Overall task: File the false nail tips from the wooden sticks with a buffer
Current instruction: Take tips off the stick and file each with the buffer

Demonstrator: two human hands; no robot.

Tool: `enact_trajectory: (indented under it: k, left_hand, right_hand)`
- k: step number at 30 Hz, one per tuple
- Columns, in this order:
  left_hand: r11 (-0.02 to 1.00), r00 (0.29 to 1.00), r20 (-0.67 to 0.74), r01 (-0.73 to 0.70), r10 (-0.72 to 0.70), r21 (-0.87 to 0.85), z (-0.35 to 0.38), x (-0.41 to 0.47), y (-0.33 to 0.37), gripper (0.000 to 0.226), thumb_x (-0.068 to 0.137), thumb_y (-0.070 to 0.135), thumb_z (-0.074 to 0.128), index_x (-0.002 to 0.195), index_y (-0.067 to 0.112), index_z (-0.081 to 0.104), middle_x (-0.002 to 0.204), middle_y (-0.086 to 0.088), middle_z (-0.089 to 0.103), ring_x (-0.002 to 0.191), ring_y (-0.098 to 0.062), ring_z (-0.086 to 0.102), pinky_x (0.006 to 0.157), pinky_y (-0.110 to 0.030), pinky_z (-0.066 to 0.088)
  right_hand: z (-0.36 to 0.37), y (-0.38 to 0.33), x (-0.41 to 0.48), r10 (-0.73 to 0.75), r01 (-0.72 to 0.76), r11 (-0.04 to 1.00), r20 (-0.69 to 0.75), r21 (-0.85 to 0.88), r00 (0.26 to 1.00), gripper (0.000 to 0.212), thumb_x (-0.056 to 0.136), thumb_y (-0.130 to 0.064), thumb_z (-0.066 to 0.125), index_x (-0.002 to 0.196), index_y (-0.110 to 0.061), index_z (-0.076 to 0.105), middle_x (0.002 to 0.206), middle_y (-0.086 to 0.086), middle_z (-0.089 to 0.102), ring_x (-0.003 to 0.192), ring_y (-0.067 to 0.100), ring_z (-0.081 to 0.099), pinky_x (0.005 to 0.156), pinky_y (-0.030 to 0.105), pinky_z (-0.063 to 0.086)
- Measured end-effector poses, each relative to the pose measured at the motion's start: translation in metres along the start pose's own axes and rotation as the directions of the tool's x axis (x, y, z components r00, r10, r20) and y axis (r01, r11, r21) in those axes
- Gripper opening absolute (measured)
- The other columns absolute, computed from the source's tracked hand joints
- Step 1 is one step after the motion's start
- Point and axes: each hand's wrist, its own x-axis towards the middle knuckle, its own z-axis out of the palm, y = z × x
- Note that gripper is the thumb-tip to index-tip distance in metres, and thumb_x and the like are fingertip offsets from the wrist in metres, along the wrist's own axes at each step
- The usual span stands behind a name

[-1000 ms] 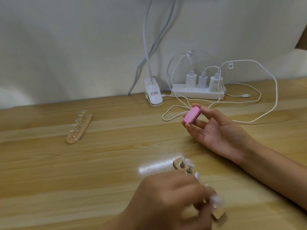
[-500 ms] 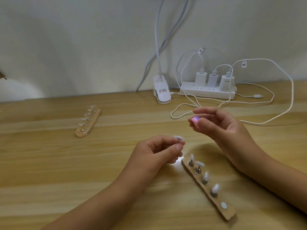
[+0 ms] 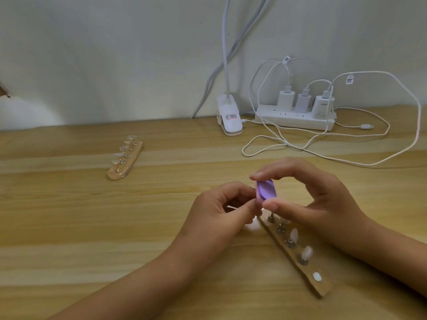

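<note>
Right hand [image 3: 323,204]: thumb and forefinger pinch the purple-faced buffer [image 3: 266,192] by its edges, with the other fingers curled loosely behind.
Left hand [image 3: 221,211]: fingertips are pressed together on a small pale piece, the held nail tip [image 3: 233,207], and touch the buffer's left edge. Most of the tip is hidden.
Landmark: the near wooden stick [image 3: 323,289] lies on the table [image 3: 69,239], running diagonally under the right hand.
Where the work is: buffer and held tip meet in the air just above the stick's far end.
Stick's load: standing nail tips [image 3: 307,251] sit on metal pegs; the two farthest pegs are partly covered by the right thumb. The empty seat [image 3: 317,276] at the near end probably belongs to the held tip.
Risk, slip: the pinch on the tip is small, so a hard stroke could flick it out onto the table.
Risk, over-filing: the contact is hidden, so uneven pressure could flatten one edge.
Risk, knock: the right thumb hangs just above the far pegs, and a dropped wrist could topple those tips.
Second wooden stick [image 3: 126,158]: well apart to the left and farther away, with its tips in place.
Power strip [image 3: 295,118]: beyond the near stick by the wall; its loose cables [image 3: 392,144] are well clear.
</note>
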Motion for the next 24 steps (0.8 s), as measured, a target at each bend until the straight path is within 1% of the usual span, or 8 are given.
enact_trajectory:
  k: [3, 6, 7, 11, 14, 18, 22, 24]
  left_hand:
    - [1.000, 1.000, -0.015, -0.007, 0.007, 0.000, -0.0004, -0.0004, -0.0002, 0.013, 0.087, 0.017, 0.071, 0.078, 0.027, 0.073, 0.068, 0.010, 0.068, 0.064, 0.002, 0.059, 0.061, -0.009, 0.044]
    - [0.999, 1.000, 0.010, -0.025, 0.024, 0.030, 0.0002, -0.0007, -0.0004, 0.010, 0.086, 0.023, 0.070, 0.080, 0.030, 0.073, 0.071, 0.012, 0.068, 0.067, 0.000, 0.060, 0.063, -0.013, 0.046]
    - [0.999, 1.000, 0.011, -0.026, 0.026, 0.041, 0.0003, -0.0006, -0.0005, 0.009, 0.086, 0.024, 0.069, 0.080, 0.031, 0.073, 0.072, 0.012, 0.068, 0.068, 0.000, 0.060, 0.063, -0.013, 0.046]
    - [0.999, 1.000, -0.005, -0.024, 0.024, 0.040, 0.0005, -0.0008, -0.0014, 0.014, 0.088, 0.020, 0.070, 0.081, 0.031, 0.073, 0.070, 0.011, 0.068, 0.068, 0.000, 0.061, 0.063, -0.013, 0.046]
    - [0.998, 0.999, 0.015, -0.039, 0.038, 0.059, 0.0018, -0.0016, -0.0009, 0.012, 0.088, 0.023, 0.070, 0.079, 0.031, 0.072, 0.071, 0.012, 0.068, 0.069, -0.002, 0.061, 0.064, -0.019, 0.050]
    - [0.998, 0.999, 0.001, -0.040, 0.040, 0.057, 0.0018, -0.0007, 0.0003, 0.013, 0.089, 0.016, 0.069, 0.080, 0.024, 0.073, 0.067, 0.011, 0.066, 0.065, 0.001, 0.058, 0.061, -0.011, 0.044]
    - [0.997, 0.999, 0.009, -0.040, 0.039, 0.062, 0.0016, -0.0009, 0.0004, 0.019, 0.090, 0.017, 0.068, 0.075, 0.030, 0.070, 0.065, 0.013, 0.065, 0.062, 0.001, 0.058, 0.061, -0.011, 0.043]
    - [0.999, 1.000, 0.003, -0.020, 0.019, 0.047, 0.0009, -0.0003, -0.0014, 0.015, 0.090, 0.022, 0.068, 0.077, 0.029, 0.070, 0.062, 0.010, 0.064, 0.061, -0.002, 0.058, 0.062, -0.016, 0.044]
  right_hand:
    - [0.0007, -0.0020, 0.0027, 0.072, -0.070, 0.997, -0.044, 0.043, 0.996, 0.030, 0.080, -0.039, 0.068, 0.104, -0.022, 0.068, 0.101, -0.012, 0.070, 0.100, 0.010, 0.063, 0.088, 0.026, 0.048]
    - [0.0011, -0.0044, 0.0011, -0.073, 0.072, 0.996, -0.033, -0.044, 0.997, 0.033, 0.079, -0.038, 0.071, 0.104, -0.018, 0.066, 0.101, -0.006, 0.068, 0.099, 0.014, 0.063, 0.089, 0.028, 0.048]
    - [0.0013, -0.0042, 0.0007, -0.084, 0.082, 0.995, -0.030, -0.054, 0.996, 0.032, 0.079, -0.038, 0.072, 0.104, -0.019, 0.066, 0.101, -0.007, 0.067, 0.099, 0.014, 0.063, 0.089, 0.027, 0.048]
    - [0.0009, -0.0011, 0.0023, 0.074, -0.073, 0.997, -0.049, 0.019, 0.996, 0.027, 0.081, -0.042, 0.066, 0.101, -0.024, 0.067, 0.098, -0.013, 0.069, 0.097, 0.011, 0.062, 0.087, 0.028, 0.048]
    - [0.0028, -0.0016, -0.0004, -0.059, 0.058, 0.998, -0.013, -0.029, 0.998, 0.029, 0.084, -0.036, 0.067, 0.106, -0.017, 0.067, 0.102, -0.005, 0.068, 0.099, 0.018, 0.063, 0.087, 0.030, 0.048]
    - [0.0021, 0.0001, 0.0018, 0.083, -0.083, 0.996, -0.007, 0.025, 0.997, 0.022, 0.084, -0.043, 0.062, 0.102, -0.031, 0.065, 0.100, -0.014, 0.068, 0.100, 0.010, 0.060, 0.087, 0.020, 0.045]
    - [0.0035, -0.0031, -0.0006, -0.060, 0.059, 0.996, -0.009, -0.068, 0.998, 0.026, 0.084, -0.037, 0.067, 0.105, -0.021, 0.067, 0.102, -0.009, 0.068, 0.101, 0.016, 0.060, 0.087, 0.022, 0.045]
    - [0.0043, -0.0023, 0.0003, 0.041, -0.041, 0.999, -0.012, -0.018, 0.999, 0.025, 0.082, -0.042, 0.065, 0.103, -0.028, 0.066, 0.099, -0.013, 0.068, 0.097, 0.011, 0.059, 0.084, 0.019, 0.044]
